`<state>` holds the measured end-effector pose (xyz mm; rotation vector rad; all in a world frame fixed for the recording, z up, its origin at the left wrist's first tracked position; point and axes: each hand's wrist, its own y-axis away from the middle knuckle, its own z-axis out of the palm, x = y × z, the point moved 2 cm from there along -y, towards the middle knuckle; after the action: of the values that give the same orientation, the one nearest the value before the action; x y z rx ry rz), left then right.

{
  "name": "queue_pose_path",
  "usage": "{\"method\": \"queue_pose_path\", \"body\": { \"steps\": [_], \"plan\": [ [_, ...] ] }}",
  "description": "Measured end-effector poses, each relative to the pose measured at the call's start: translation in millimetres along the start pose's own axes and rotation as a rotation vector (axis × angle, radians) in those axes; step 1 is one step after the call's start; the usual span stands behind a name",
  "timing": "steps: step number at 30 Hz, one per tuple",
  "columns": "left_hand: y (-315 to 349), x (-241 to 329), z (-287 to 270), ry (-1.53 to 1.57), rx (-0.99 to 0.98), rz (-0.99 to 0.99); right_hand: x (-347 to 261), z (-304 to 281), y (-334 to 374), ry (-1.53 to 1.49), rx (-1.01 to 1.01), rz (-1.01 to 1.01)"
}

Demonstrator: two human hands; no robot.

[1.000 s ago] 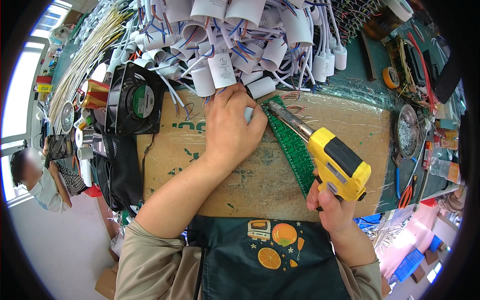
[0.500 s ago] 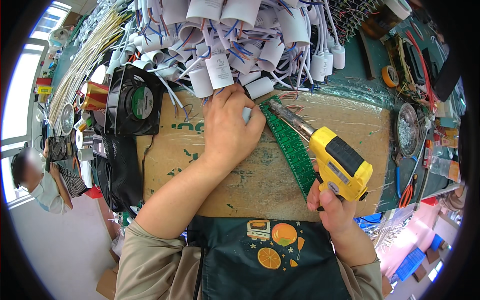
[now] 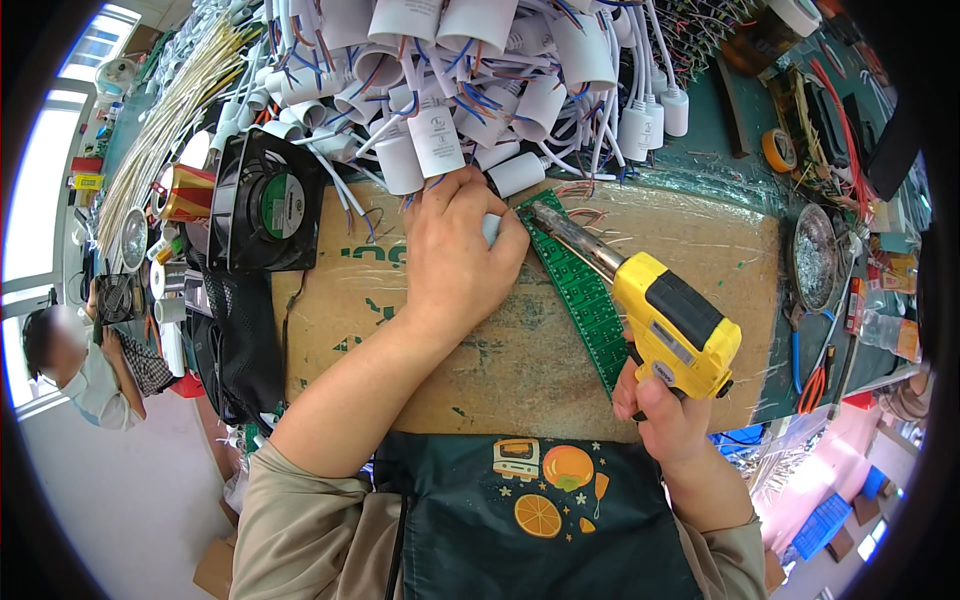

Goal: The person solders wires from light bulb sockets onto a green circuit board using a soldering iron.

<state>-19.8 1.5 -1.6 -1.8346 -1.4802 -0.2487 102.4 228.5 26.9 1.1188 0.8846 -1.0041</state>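
My right hand (image 3: 660,405) grips a yellow-and-black soldering gun (image 3: 675,325), one finger at its trigger. Its metal tip reaches up and left to the far end of a long green circuit board (image 3: 585,290) lying at a slant on the cardboard. My left hand (image 3: 458,255) is curled left of that end, fingers closed round a white plastic piece (image 3: 491,229) that shows between thumb and forefinger. Most of that piece is hidden by the hand. Just past the fingers lie a white cylindrical housing (image 3: 517,175) and thin red and blue wires.
White housings (image 3: 437,142) with cables are heaped at the back. A black fan (image 3: 268,200) stands left of the worn cardboard (image 3: 350,330). Farther right are a roll of orange tape (image 3: 778,151), a round metal dish (image 3: 817,258) and orange-handled pliers (image 3: 815,388). Another person (image 3: 80,355) sits far left.
The soldering gun has shifted very slightly left and up, its tip staying by the board's far end. My left hand keeps its curled hold almost unmoved.
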Motion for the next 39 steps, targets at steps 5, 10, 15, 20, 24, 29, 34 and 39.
{"method": "queue_pose_path", "body": {
  "steps": [5, 10, 15, 20, 24, 29, 34, 39],
  "plan": [
    [-0.4, 0.9, -0.4, -0.002, 0.001, -0.004, 1.3, -1.4, 0.6, -0.080, -0.028, -0.007],
    [-0.8, 0.5, 0.0, -0.007, -0.002, -0.003, -0.1, -1.8, 0.1, -0.075, -0.030, -0.020],
    [-3.3, 5.2, -0.6, -0.005, -0.004, -0.022, -4.9, -3.9, 3.9, -0.022, 0.036, -0.067],
    [-4.0, 9.1, -5.1, 0.028, 0.002, -0.038, -11.1, -23.7, 16.6, -0.064, 0.187, -0.166],
    [-3.0, 4.8, -5.8, -0.013, -0.010, -0.048, -9.4, -49.0, 27.8, -0.160, 0.290, -0.188],
    [-7.1, 7.6, -6.5, -0.016, -0.029, -0.053, -12.0, -45.3, 29.8, -0.144, 0.265, -0.202],
    [-2.3, 6.8, -6.0, -0.012, -0.001, -0.054, -9.6, -50.8, 27.6, -0.163, 0.269, -0.240],
    [-2.7, 10.0, -4.5, -0.004, -0.048, -0.042, -5.6, -92.0, 46.2, -0.141, 0.379, -0.386]
  ]
}}
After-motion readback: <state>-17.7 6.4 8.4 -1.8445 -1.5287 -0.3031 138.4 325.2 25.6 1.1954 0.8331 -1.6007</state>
